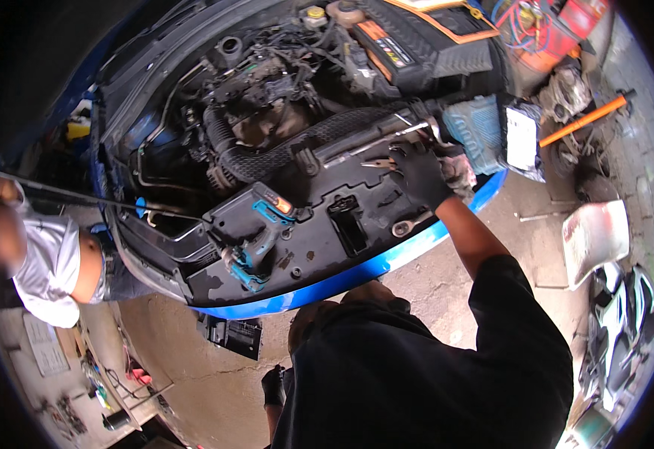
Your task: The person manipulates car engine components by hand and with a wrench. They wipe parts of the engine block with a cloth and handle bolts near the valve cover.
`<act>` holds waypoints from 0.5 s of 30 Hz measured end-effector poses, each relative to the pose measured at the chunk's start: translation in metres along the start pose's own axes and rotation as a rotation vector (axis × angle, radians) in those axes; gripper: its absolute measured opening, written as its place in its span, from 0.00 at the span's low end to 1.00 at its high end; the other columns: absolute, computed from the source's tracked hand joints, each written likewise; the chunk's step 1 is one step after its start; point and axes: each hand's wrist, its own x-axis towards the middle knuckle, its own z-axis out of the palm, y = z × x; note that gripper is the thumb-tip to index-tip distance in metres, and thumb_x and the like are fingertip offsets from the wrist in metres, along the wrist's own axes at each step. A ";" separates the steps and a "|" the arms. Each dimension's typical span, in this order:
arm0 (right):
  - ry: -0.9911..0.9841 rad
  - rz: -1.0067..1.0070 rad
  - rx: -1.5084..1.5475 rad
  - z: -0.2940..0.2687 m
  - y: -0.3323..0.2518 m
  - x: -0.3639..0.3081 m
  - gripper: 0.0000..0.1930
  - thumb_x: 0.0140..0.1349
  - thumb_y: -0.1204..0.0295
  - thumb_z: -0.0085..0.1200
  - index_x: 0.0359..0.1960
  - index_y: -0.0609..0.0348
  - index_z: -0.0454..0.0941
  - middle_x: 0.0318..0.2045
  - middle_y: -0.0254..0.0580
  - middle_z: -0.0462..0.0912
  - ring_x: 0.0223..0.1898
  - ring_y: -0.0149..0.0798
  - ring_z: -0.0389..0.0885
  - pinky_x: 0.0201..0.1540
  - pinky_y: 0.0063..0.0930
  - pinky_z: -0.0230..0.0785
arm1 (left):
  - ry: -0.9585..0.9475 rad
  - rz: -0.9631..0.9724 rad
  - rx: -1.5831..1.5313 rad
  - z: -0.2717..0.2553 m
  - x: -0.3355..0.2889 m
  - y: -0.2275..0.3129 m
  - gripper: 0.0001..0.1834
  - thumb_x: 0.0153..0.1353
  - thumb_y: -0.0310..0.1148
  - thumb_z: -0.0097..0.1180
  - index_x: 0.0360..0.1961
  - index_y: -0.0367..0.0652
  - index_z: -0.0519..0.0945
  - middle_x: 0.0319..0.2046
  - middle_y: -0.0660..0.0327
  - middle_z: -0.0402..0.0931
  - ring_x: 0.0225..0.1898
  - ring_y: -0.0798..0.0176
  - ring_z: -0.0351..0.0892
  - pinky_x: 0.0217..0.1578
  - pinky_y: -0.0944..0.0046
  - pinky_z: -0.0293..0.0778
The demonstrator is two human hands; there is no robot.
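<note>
My right hand (421, 176), in a black glove, reaches over the black front panel (312, 243) of a car's open engine bay. Its fingers are spread beside a pair of pliers (376, 164); whether they touch it I cannot tell. A long metal ratchet or bar (375, 144) lies just beyond, and a ratchet (410, 224) rests on the panel below the hand. A teal cordless power tool (256, 243) lies farther left on the panel. Low beside my body is my left hand (273, 385), also black-gloved; its fingers are too small and dark to read.
The engine (267, 97) with its corrugated hose fills the bay. A teal case (473, 127) and a black-and-white package (522, 142) sit on the right corner. At left stands another person (57, 254). On the floor are a black plastic part (231, 337) and an orange-handled tool (585, 120).
</note>
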 end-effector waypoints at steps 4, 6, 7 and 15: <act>-0.125 0.031 -0.257 0.022 -0.008 0.005 0.25 0.56 0.67 0.62 0.58 0.51 0.75 0.55 0.47 0.76 0.55 0.56 0.75 0.50 0.53 0.69 | 0.005 -0.112 -0.045 0.013 -0.014 -0.033 0.18 0.72 0.44 0.53 0.35 0.40 0.83 0.26 0.63 0.81 0.23 0.70 0.77 0.22 0.70 0.69; -0.165 -0.024 -0.270 0.021 -0.005 0.010 0.25 0.55 0.67 0.62 0.57 0.51 0.75 0.55 0.46 0.77 0.55 0.56 0.75 0.50 0.52 0.70 | 0.004 -0.152 -0.065 0.017 -0.021 -0.050 0.18 0.72 0.45 0.53 0.35 0.39 0.83 0.27 0.63 0.81 0.23 0.69 0.78 0.22 0.70 0.69; -0.139 -0.048 -0.264 0.024 -0.004 0.010 0.24 0.53 0.68 0.62 0.54 0.53 0.76 0.54 0.47 0.78 0.54 0.55 0.75 0.51 0.52 0.69 | 0.001 -0.170 -0.076 0.021 -0.026 -0.059 0.18 0.71 0.45 0.54 0.35 0.39 0.83 0.27 0.63 0.82 0.23 0.69 0.78 0.23 0.70 0.69; 0.006 -0.256 -0.006 -0.022 -0.016 0.015 0.28 0.45 0.69 0.63 0.54 0.49 0.80 0.51 0.44 0.82 0.57 0.51 0.76 0.58 0.51 0.67 | 0.005 -0.216 -0.060 0.030 -0.041 -0.105 0.19 0.70 0.45 0.55 0.37 0.38 0.84 0.28 0.61 0.83 0.25 0.68 0.79 0.24 0.68 0.71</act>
